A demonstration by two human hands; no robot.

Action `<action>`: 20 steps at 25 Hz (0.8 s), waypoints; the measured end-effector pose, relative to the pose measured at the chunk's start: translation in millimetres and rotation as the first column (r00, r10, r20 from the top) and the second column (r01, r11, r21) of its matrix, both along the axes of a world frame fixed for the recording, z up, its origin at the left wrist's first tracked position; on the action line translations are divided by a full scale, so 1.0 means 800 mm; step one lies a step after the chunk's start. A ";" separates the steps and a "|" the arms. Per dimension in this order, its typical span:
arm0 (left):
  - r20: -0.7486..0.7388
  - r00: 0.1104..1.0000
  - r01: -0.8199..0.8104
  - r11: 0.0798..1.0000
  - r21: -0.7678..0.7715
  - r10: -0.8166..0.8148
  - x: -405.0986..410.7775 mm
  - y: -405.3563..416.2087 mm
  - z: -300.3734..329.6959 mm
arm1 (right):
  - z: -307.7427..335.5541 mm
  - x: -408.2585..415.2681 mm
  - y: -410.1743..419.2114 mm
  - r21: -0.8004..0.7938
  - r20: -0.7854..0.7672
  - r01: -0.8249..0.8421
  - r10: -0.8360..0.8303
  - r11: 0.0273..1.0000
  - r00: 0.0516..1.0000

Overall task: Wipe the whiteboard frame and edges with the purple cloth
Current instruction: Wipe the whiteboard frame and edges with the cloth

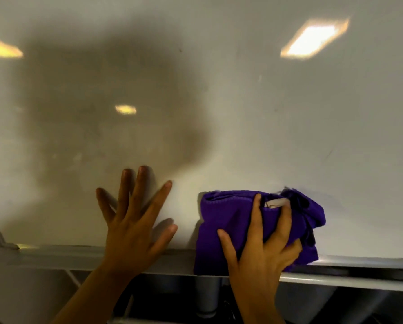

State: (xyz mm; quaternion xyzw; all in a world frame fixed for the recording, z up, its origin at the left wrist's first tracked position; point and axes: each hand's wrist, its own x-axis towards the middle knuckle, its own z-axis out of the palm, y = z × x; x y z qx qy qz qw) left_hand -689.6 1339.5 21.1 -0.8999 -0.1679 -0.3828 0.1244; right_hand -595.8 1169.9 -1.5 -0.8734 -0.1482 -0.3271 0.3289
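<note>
Right hand (263,249) fingers grasp the bunched purple cloth (228,228) against the glossy white whiteboard (242,113) and grey metal frame (359,263); left hand (132,223) lies flat, fingers released and spread.

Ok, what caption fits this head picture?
Right hand presses purple cloth on whiteboard frame; left hand flat.

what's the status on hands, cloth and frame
Left hand open, flat on whiteboard. Right hand gripping purple cloth against bottom frame. Nothing in the way.

Ceiling lights (314,40) reflected, dim rm.
</note>
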 end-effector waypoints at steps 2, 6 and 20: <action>0.061 0.995 0.091 0.989 -0.120 -0.084 -0.006 -0.011 -0.003 | 0.005 -0.004 0.008 -0.045 0.032 -0.028 0.030 0.999 0.999; 0.042 0.929 0.369 0.918 -0.147 -0.367 -0.009 -0.060 -0.029 | 0.024 -0.014 0.019 -0.051 -0.008 -0.028 0.028 0.998 1.000; 0.005 0.996 0.084 0.978 -0.190 -0.084 0.011 -0.095 -0.041 | 0.031 0.025 -0.012 -0.397 0.344 -0.265 0.410 0.879 0.844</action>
